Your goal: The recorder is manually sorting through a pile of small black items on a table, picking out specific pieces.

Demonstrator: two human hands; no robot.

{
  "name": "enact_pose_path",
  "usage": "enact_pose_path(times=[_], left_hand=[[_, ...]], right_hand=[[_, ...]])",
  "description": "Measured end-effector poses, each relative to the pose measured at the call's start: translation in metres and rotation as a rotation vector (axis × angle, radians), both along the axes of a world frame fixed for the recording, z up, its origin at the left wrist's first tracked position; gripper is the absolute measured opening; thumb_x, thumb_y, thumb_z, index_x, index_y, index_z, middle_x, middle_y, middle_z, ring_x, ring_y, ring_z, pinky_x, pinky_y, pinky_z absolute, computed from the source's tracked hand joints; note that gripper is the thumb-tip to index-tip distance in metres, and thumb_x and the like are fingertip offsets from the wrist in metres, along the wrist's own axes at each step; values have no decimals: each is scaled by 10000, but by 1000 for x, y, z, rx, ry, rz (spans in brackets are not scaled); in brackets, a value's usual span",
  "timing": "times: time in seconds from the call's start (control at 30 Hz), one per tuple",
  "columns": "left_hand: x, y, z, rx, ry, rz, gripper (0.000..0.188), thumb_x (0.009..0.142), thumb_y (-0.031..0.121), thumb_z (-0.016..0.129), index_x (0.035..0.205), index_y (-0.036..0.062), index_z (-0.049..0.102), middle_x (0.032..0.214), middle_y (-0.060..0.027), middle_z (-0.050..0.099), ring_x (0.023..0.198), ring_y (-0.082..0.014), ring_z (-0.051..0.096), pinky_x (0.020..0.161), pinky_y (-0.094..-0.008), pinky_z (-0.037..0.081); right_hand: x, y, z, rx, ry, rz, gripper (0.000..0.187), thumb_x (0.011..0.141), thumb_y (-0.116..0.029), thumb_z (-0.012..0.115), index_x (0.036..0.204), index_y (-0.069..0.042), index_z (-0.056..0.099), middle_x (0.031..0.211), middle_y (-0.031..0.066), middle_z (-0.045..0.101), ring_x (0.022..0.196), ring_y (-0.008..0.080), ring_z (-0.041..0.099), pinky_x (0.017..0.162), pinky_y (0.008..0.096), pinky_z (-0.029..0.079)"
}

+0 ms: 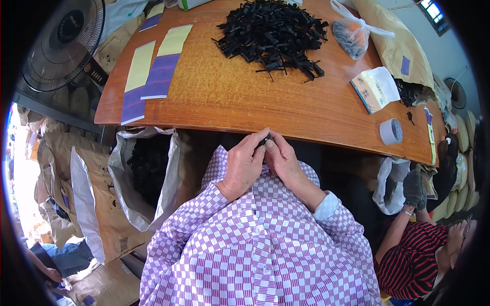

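Over my lap, just in front of the table's near edge, my left hand and my right hand meet at the fingertips. Between them they pinch a small black plastic part, mostly covered by the fingers. Its exact kind does not show. A large heap of similar black plastic parts lies on the wooden table, beyond my hands.
Purple-and-yellow paper strips lie at the table's left. A tissue pack, a tape roll and a knotted plastic bag are at right. An open sack stands left of me. A gloved co-worker sits at right.
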State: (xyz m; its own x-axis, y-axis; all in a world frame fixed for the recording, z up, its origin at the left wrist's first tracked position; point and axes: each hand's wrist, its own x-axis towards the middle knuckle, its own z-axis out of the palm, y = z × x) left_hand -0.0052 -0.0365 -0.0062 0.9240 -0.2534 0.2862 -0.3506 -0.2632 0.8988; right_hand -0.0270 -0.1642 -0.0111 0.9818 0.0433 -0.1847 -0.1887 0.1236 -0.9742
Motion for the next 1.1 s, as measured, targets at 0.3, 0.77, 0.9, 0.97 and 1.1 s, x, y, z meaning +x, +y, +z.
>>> enact_pose_path(times=[0.3,0.77,0.9,0.97,1.1], left_hand=[[2,4,-7,-297,236,-79,362,862,-73,536,1214,10,553,1094,-67,632,977,-98,579,845,-233,475],[8,4,-9,88,-209,19,273,838,-56,541,1093,17,609,986,-154,641,867,-256,638,751,-292,518],[-5,3,-2,87,26,39,252,822,-8,579,1072,14,609,996,-203,632,906,-273,641,755,-325,521],[13,2,-16,120,-137,-62,275,839,0,575,1113,29,577,958,-199,642,855,-281,654,721,-316,525],[3,-4,-6,-69,278,11,334,911,32,510,1235,41,431,951,-167,649,765,-180,646,661,-276,513]], right_hand=[[-4,4,2,35,-76,-28,274,987,-181,433,1210,-25,469,699,-49,442,566,25,375,485,169,298],[11,5,-36,-356,-422,-166,283,945,-153,469,1188,-12,513,914,94,608,739,164,541,637,260,457],[9,4,-29,-165,-131,5,272,936,-144,465,1166,-15,531,944,111,621,792,185,574,678,276,482],[6,-2,-2,32,134,-44,258,970,-169,438,1177,-34,514,785,3,553,624,55,487,517,190,383],[-2,-11,-11,107,-10,-35,243,978,-182,445,1171,-38,473,758,-11,518,603,59,464,511,195,369]])
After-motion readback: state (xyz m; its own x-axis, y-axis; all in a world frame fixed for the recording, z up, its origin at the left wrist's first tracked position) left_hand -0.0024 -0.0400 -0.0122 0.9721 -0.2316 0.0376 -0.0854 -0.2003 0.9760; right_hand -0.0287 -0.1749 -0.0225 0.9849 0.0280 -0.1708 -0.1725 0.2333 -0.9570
